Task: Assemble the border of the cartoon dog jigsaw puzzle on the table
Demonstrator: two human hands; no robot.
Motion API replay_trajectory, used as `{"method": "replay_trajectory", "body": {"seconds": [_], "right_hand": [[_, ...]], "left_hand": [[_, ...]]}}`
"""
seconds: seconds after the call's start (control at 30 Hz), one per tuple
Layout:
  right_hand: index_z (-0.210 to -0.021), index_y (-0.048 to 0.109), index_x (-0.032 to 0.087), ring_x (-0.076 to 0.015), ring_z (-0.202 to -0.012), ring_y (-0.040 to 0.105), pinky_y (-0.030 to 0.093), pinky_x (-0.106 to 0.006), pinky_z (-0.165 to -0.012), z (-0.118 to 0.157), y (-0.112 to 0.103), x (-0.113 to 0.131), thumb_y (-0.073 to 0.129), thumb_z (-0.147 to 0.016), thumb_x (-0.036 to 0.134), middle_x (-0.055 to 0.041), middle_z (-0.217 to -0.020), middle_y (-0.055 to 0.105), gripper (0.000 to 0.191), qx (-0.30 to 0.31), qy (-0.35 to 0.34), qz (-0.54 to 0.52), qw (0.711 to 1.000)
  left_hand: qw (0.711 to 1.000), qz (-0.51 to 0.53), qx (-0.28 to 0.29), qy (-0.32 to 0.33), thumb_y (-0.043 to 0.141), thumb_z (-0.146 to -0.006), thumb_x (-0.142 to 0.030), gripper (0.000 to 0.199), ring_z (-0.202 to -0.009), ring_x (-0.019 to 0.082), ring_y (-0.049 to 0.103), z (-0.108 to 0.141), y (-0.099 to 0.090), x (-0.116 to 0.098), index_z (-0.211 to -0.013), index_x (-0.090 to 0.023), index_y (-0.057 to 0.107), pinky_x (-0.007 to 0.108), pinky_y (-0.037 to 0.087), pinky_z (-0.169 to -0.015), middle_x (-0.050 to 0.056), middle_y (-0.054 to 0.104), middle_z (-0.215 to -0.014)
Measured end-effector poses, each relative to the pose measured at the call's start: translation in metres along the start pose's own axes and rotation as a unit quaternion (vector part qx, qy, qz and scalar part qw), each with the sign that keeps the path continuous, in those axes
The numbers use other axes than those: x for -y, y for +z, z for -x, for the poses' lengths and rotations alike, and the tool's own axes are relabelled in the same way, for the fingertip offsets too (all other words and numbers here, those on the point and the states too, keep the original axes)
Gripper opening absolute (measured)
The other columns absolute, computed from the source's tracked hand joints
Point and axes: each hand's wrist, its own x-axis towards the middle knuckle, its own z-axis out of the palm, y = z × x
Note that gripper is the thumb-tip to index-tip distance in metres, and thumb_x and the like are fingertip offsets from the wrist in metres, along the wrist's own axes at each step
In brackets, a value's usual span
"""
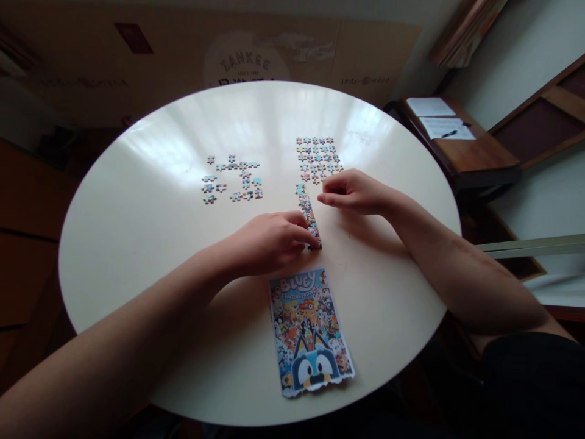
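Observation:
A narrow strip of joined jigsaw pieces [307, 210] runs toward me on the white table. My left hand [278, 241] is at its near end, with fingertips pressed onto the lowest pieces and the other fingers curled. To the right of the strip, my right hand [350, 192] is closed, thumb against the bent index finger. Whatever it may hold is hidden. Just beyond that hand, loose jigsaw pieces [315, 149] lie in rows. The picture sheet [311, 329], printed "Bluey" and torn along its near edge, lies below the strip.
Another group of jigsaw pieces [233, 166], some joined, lies left of centre on the oval white table [137, 244]. A wooden side table [475, 155] at the right bears papers [432, 107] and a pen [450, 133]. Printed cardboard [315, 49] stands behind.

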Motion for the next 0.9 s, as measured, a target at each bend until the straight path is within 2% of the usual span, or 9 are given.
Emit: {"method": "replay_trajectory", "body": {"seconds": [0.13, 0.27, 0.43, 0.6, 0.7, 0.8, 0.9], "right_hand": [[-0.065, 0.045, 0.019, -0.0093, -0.059, 0.031, 0.026, -0.027, -0.055, -0.001, 0.001, 0.0, 0.061, -0.094, 0.036, 0.0067, -0.061, 0.034, 0.037, 0.007, 0.001, -0.002, 1.0], [-0.064, 0.045, 0.019, -0.0092, -0.058, 0.031, 0.025, -0.027, -0.055, -0.001, 0.002, 0.002, 0.061, -0.093, 0.039, 0.0071, -0.06, 0.033, 0.039, 0.02, 0.005, 0.008, 1.0], [-0.063, 0.047, 0.018, -0.0086, -0.056, 0.033, 0.026, -0.026, -0.054, 0.001, 0.001, 0.011, 0.064, -0.093, 0.04, 0.0068, -0.058, 0.038, 0.041, 0.083, -0.011, 0.014, 0.996], [-0.067, 0.057, 0.017, -0.0092, -0.057, 0.041, 0.029, -0.026, -0.056, 0.003, 0.004, 0.023, 0.067, -0.091, 0.045, 0.0045, -0.06, 0.051, 0.038, 0.154, -0.043, 0.047, 0.986], [-0.066, 0.056, 0.017, -0.0096, -0.058, 0.042, 0.028, -0.026, -0.057, 0.003, 0.007, 0.028, 0.068, -0.089, 0.047, 0.0037, -0.062, 0.053, 0.04, 0.169, -0.047, 0.074, 0.982], [-0.066, 0.054, 0.018, -0.0099, -0.06, 0.044, 0.028, -0.026, -0.058, 0.004, 0.01, 0.031, 0.069, -0.089, 0.043, 0.0033, -0.064, 0.054, 0.036, 0.166, -0.052, 0.1, 0.98], [-0.068, 0.054, 0.019, -0.0098, -0.061, 0.046, 0.03, -0.025, -0.058, 0.004, 0.011, 0.031, 0.07, -0.088, 0.04, 0.0035, -0.067, 0.055, 0.034, 0.165, -0.056, 0.105, 0.979]], "left_hand": [[0.999, 0.024, -0.038, -0.005, 0.052, -0.085, -0.01, 0.036, -0.077, 0.013, 0.065, 0.002, -0.003, 0.002, -0.102, -0.027, 0.078, 0.024, 0.048, -0.07, 0.002, 0.072, -0.097], [0.996, -0.001, -0.086, -0.036, 0.051, -0.079, -0.006, 0.031, -0.067, 0.012, 0.06, 0.003, -0.007, 0.002, -0.088, -0.023, 0.075, 0.024, 0.044, -0.062, 0.001, 0.072, -0.089], [0.993, -0.007, -0.112, -0.032, 0.048, -0.077, -0.005, 0.028, -0.065, 0.012, 0.059, 0.005, -0.009, 0.001, -0.076, -0.021, 0.07, 0.025, 0.045, -0.063, 0.0, 0.069, -0.08], [0.974, 0.004, -0.228, -0.006, 0.042, -0.074, 0.0, 0.027, -0.065, 0.012, 0.055, 0.007, -0.01, -0.001, -0.065, -0.019, 0.06, 0.025, 0.045, -0.061, 0.001, 0.062, -0.071], [0.958, -0.014, -0.286, 0.007, 0.041, -0.074, 0.001, 0.028, -0.065, 0.012, 0.054, 0.014, -0.022, -0.006, -0.063, -0.02, 0.057, 0.026, 0.045, -0.06, 0.001, 0.06, -0.07], [0.921, -0.058, -0.385, -0.013, 0.045, -0.076, -0.001, 0.027, -0.063, 0.012, 0.055, 0.028, -0.046, -0.012, -0.062, -0.021, 0.057, 0.027, 0.044, -0.057, 0.0, 0.06, -0.067], [0.84, -0.062, -0.537, -0.054, 0.051, -0.071, -0.002, 0.024, -0.059, 0.013, 0.054, 0.042, -0.071, -0.008, -0.061, -0.022, 0.058, 0.028, 0.04, -0.053, -0.003, 0.058, -0.063]]}}
